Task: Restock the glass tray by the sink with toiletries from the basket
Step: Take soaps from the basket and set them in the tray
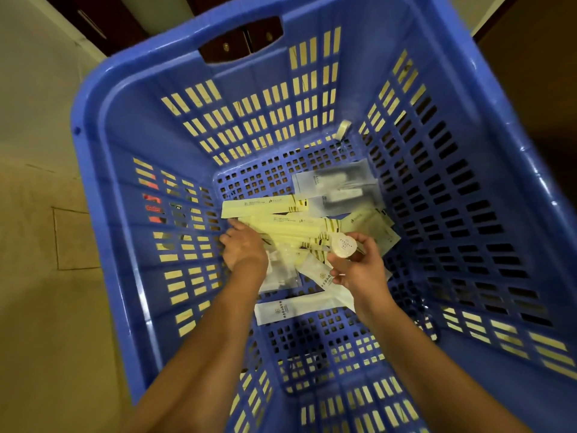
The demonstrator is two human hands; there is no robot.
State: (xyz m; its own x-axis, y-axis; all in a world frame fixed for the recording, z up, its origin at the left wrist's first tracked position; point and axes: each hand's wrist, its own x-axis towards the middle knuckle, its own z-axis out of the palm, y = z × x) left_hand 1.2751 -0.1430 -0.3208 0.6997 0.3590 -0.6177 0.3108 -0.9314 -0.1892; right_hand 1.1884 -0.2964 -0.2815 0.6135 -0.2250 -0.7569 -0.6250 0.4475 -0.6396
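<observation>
I look down into a deep blue slotted basket (131,170). On its floor lies a loose heap of toiletries: long cream sachets (265,206), white sachets (290,309) and clear pouches with small bottles (340,189). My left hand (242,246) reaches into the heap, its fingers down among the cream sachets; what they hold is hidden. My right hand (359,264) grips a small round white container (343,245) and pinches a white sachet (324,276) beneath it. The glass tray and the sink are out of view.
Beige floor tiles (40,214) surround the basket on the left. Dark wooden cabinet doors (103,23) stand beyond the basket's far rim and show through its handle slot (240,42). The basket walls rise high around both forearms.
</observation>
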